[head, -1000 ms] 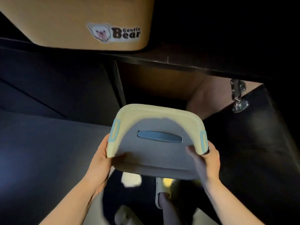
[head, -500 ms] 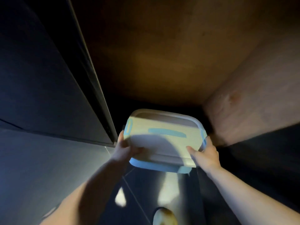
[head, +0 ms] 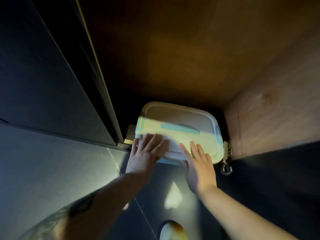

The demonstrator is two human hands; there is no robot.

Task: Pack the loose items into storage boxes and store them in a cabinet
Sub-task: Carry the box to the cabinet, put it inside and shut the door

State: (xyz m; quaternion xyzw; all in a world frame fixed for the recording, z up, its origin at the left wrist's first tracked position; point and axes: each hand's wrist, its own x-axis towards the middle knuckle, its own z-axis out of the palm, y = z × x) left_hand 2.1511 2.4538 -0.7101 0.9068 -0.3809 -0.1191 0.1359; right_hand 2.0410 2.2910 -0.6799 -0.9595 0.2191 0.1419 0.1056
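Two hands: we see both of our hands laid flat on the near part of the lid, fingers straight and spread, pinching nothing.
Box: the pale yellow plastic storage box with rounded corners, light-blue side clasps and a blue handle strip in its lid (head: 180, 132) sits at the mouth of the low cabinet compartment (head: 173, 58), its far half inside and its near edge at the threshold.
Left hand: our left hand (head: 147, 153) presses on the near left part of the lid, fingertips pointing into the cabinet; we judge this is to push the box rather than lift it.
Right hand: our right hand (head: 199, 161) lies flat on the near right part, matching the left so the box goes in straight and does not skew.
Cabinet: the brown wooden inner wall (head: 268, 118) stands close to the box's right side; the dark door panel (head: 52, 84) bounds the opening on the left.
Hinge: a metal hinge (head: 226, 153) is just beside the box's near right corner, which we judge could catch it.
Floor: dark tiles (head: 52, 170) under our arms, with a pale shoe toe (head: 173, 231) at the bottom edge.
Stage: we judge the storing is nearly done; the box needs one more push inward.
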